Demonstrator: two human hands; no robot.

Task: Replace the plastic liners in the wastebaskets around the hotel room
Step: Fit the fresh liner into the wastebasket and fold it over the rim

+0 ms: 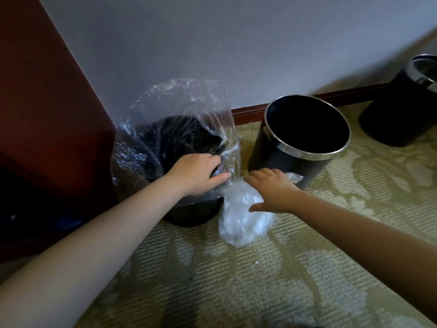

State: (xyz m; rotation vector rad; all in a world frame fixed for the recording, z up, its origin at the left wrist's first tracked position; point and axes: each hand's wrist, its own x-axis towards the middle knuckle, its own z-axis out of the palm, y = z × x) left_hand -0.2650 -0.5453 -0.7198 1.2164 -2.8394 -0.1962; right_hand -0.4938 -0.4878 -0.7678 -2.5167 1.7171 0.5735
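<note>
A black wastebasket (194, 214) stands on the carpet at the left, with a clear plastic liner (170, 107) billowing up out of it. My left hand (198, 171) pinches the liner's edge at the basket's right rim. A crumpled bundle of clear plastic (241, 223) lies on the carpet beside that basket. My right hand (272, 188) hovers over the bundle with fingers spread, holding nothing. A second black wastebasket (283, 159) with a chrome rim stands just right of it, unlined.
A third black wastebasket (399, 110) stands at the far right by the wall. A dark red wooden cabinet (47, 114) rises at the left. A brown baseboard (248, 111) runs along the white wall. Patterned green carpet (212, 280) covers the floor in front.
</note>
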